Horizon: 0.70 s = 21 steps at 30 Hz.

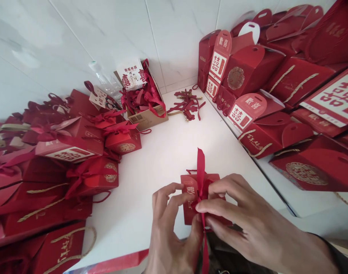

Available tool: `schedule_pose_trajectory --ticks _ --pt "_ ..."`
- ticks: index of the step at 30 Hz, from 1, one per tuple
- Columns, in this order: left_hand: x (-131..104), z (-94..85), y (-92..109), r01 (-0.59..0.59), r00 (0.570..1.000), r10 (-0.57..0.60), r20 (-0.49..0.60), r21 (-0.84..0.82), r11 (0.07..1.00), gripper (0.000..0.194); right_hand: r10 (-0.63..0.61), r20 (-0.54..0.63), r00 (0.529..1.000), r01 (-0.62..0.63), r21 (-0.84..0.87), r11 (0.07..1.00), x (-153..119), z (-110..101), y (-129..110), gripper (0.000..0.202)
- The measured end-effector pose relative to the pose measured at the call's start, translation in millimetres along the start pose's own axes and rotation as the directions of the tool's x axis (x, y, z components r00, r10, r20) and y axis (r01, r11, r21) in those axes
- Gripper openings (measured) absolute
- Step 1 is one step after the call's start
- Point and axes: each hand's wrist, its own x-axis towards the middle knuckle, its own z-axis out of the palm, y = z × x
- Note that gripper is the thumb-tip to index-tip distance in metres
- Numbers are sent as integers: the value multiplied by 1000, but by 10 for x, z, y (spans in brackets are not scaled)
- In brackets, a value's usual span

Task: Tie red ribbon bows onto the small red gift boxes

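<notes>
A small red gift box (188, 219) with pale lettering lies near the front edge of the white table. A red ribbon (201, 163) crosses its top, one end sticking up beyond the box and the other hanging towards me. My left hand (175, 220) is at the box's left side, its fingers curled onto the top and its thumb against the ribbon. My right hand (236, 213) comes from the right, with thumb and fingers pinched on the ribbon at the middle of the box. The exact spot between the fingertips is partly hidden.
Red boxes with bows (77, 139) crowd the left side. More red boxes (242, 72) are stacked at the right beyond a dark seam. At the back are a cardboard box (151, 120) of ribbons, a clear plastic container (105, 82) and a small heap of ribbon pieces (188, 104).
</notes>
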Motion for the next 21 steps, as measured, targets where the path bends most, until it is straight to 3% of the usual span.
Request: schedule_pose_trajectory --ticks 3,8,11,13,15,17,19,21 --pt "20 7 -12 -33 999 33 -33 6 999 14 41 -21 999 -40 38 998 18 5 25 14" --pt "28 -21 -50 26 997 -31 -75 -65 998 12 96 4 995 -96 9 995 -22 -89 78 10" --pt "31 -32 -60 29 998 -33 -51 -90 996 15 141 29 990 -143 102 984 -24 -122 72 12" --pt "41 -39 -71 -8 1000 7 -10 -93 996 14 199 1 980 -195 185 963 0 -114 51 22" --pt "55 -46 -81 -49 999 51 20 -90 995 14 235 -36 971 -224 197 955 42 -84 26 20" --pt "69 -50 -80 -65 997 68 33 -87 994 14 205 -34 978 -199 135 971 90 -42 6 4" --pt "75 -45 -69 -70 996 74 43 -87 994 15 142 -15 990 -141 69 988 130 -1 -1 15" --pt "68 -29 -54 -59 997 63 39 -92 994 15 110 -15 994 -110 33 993 154 24 11 12"
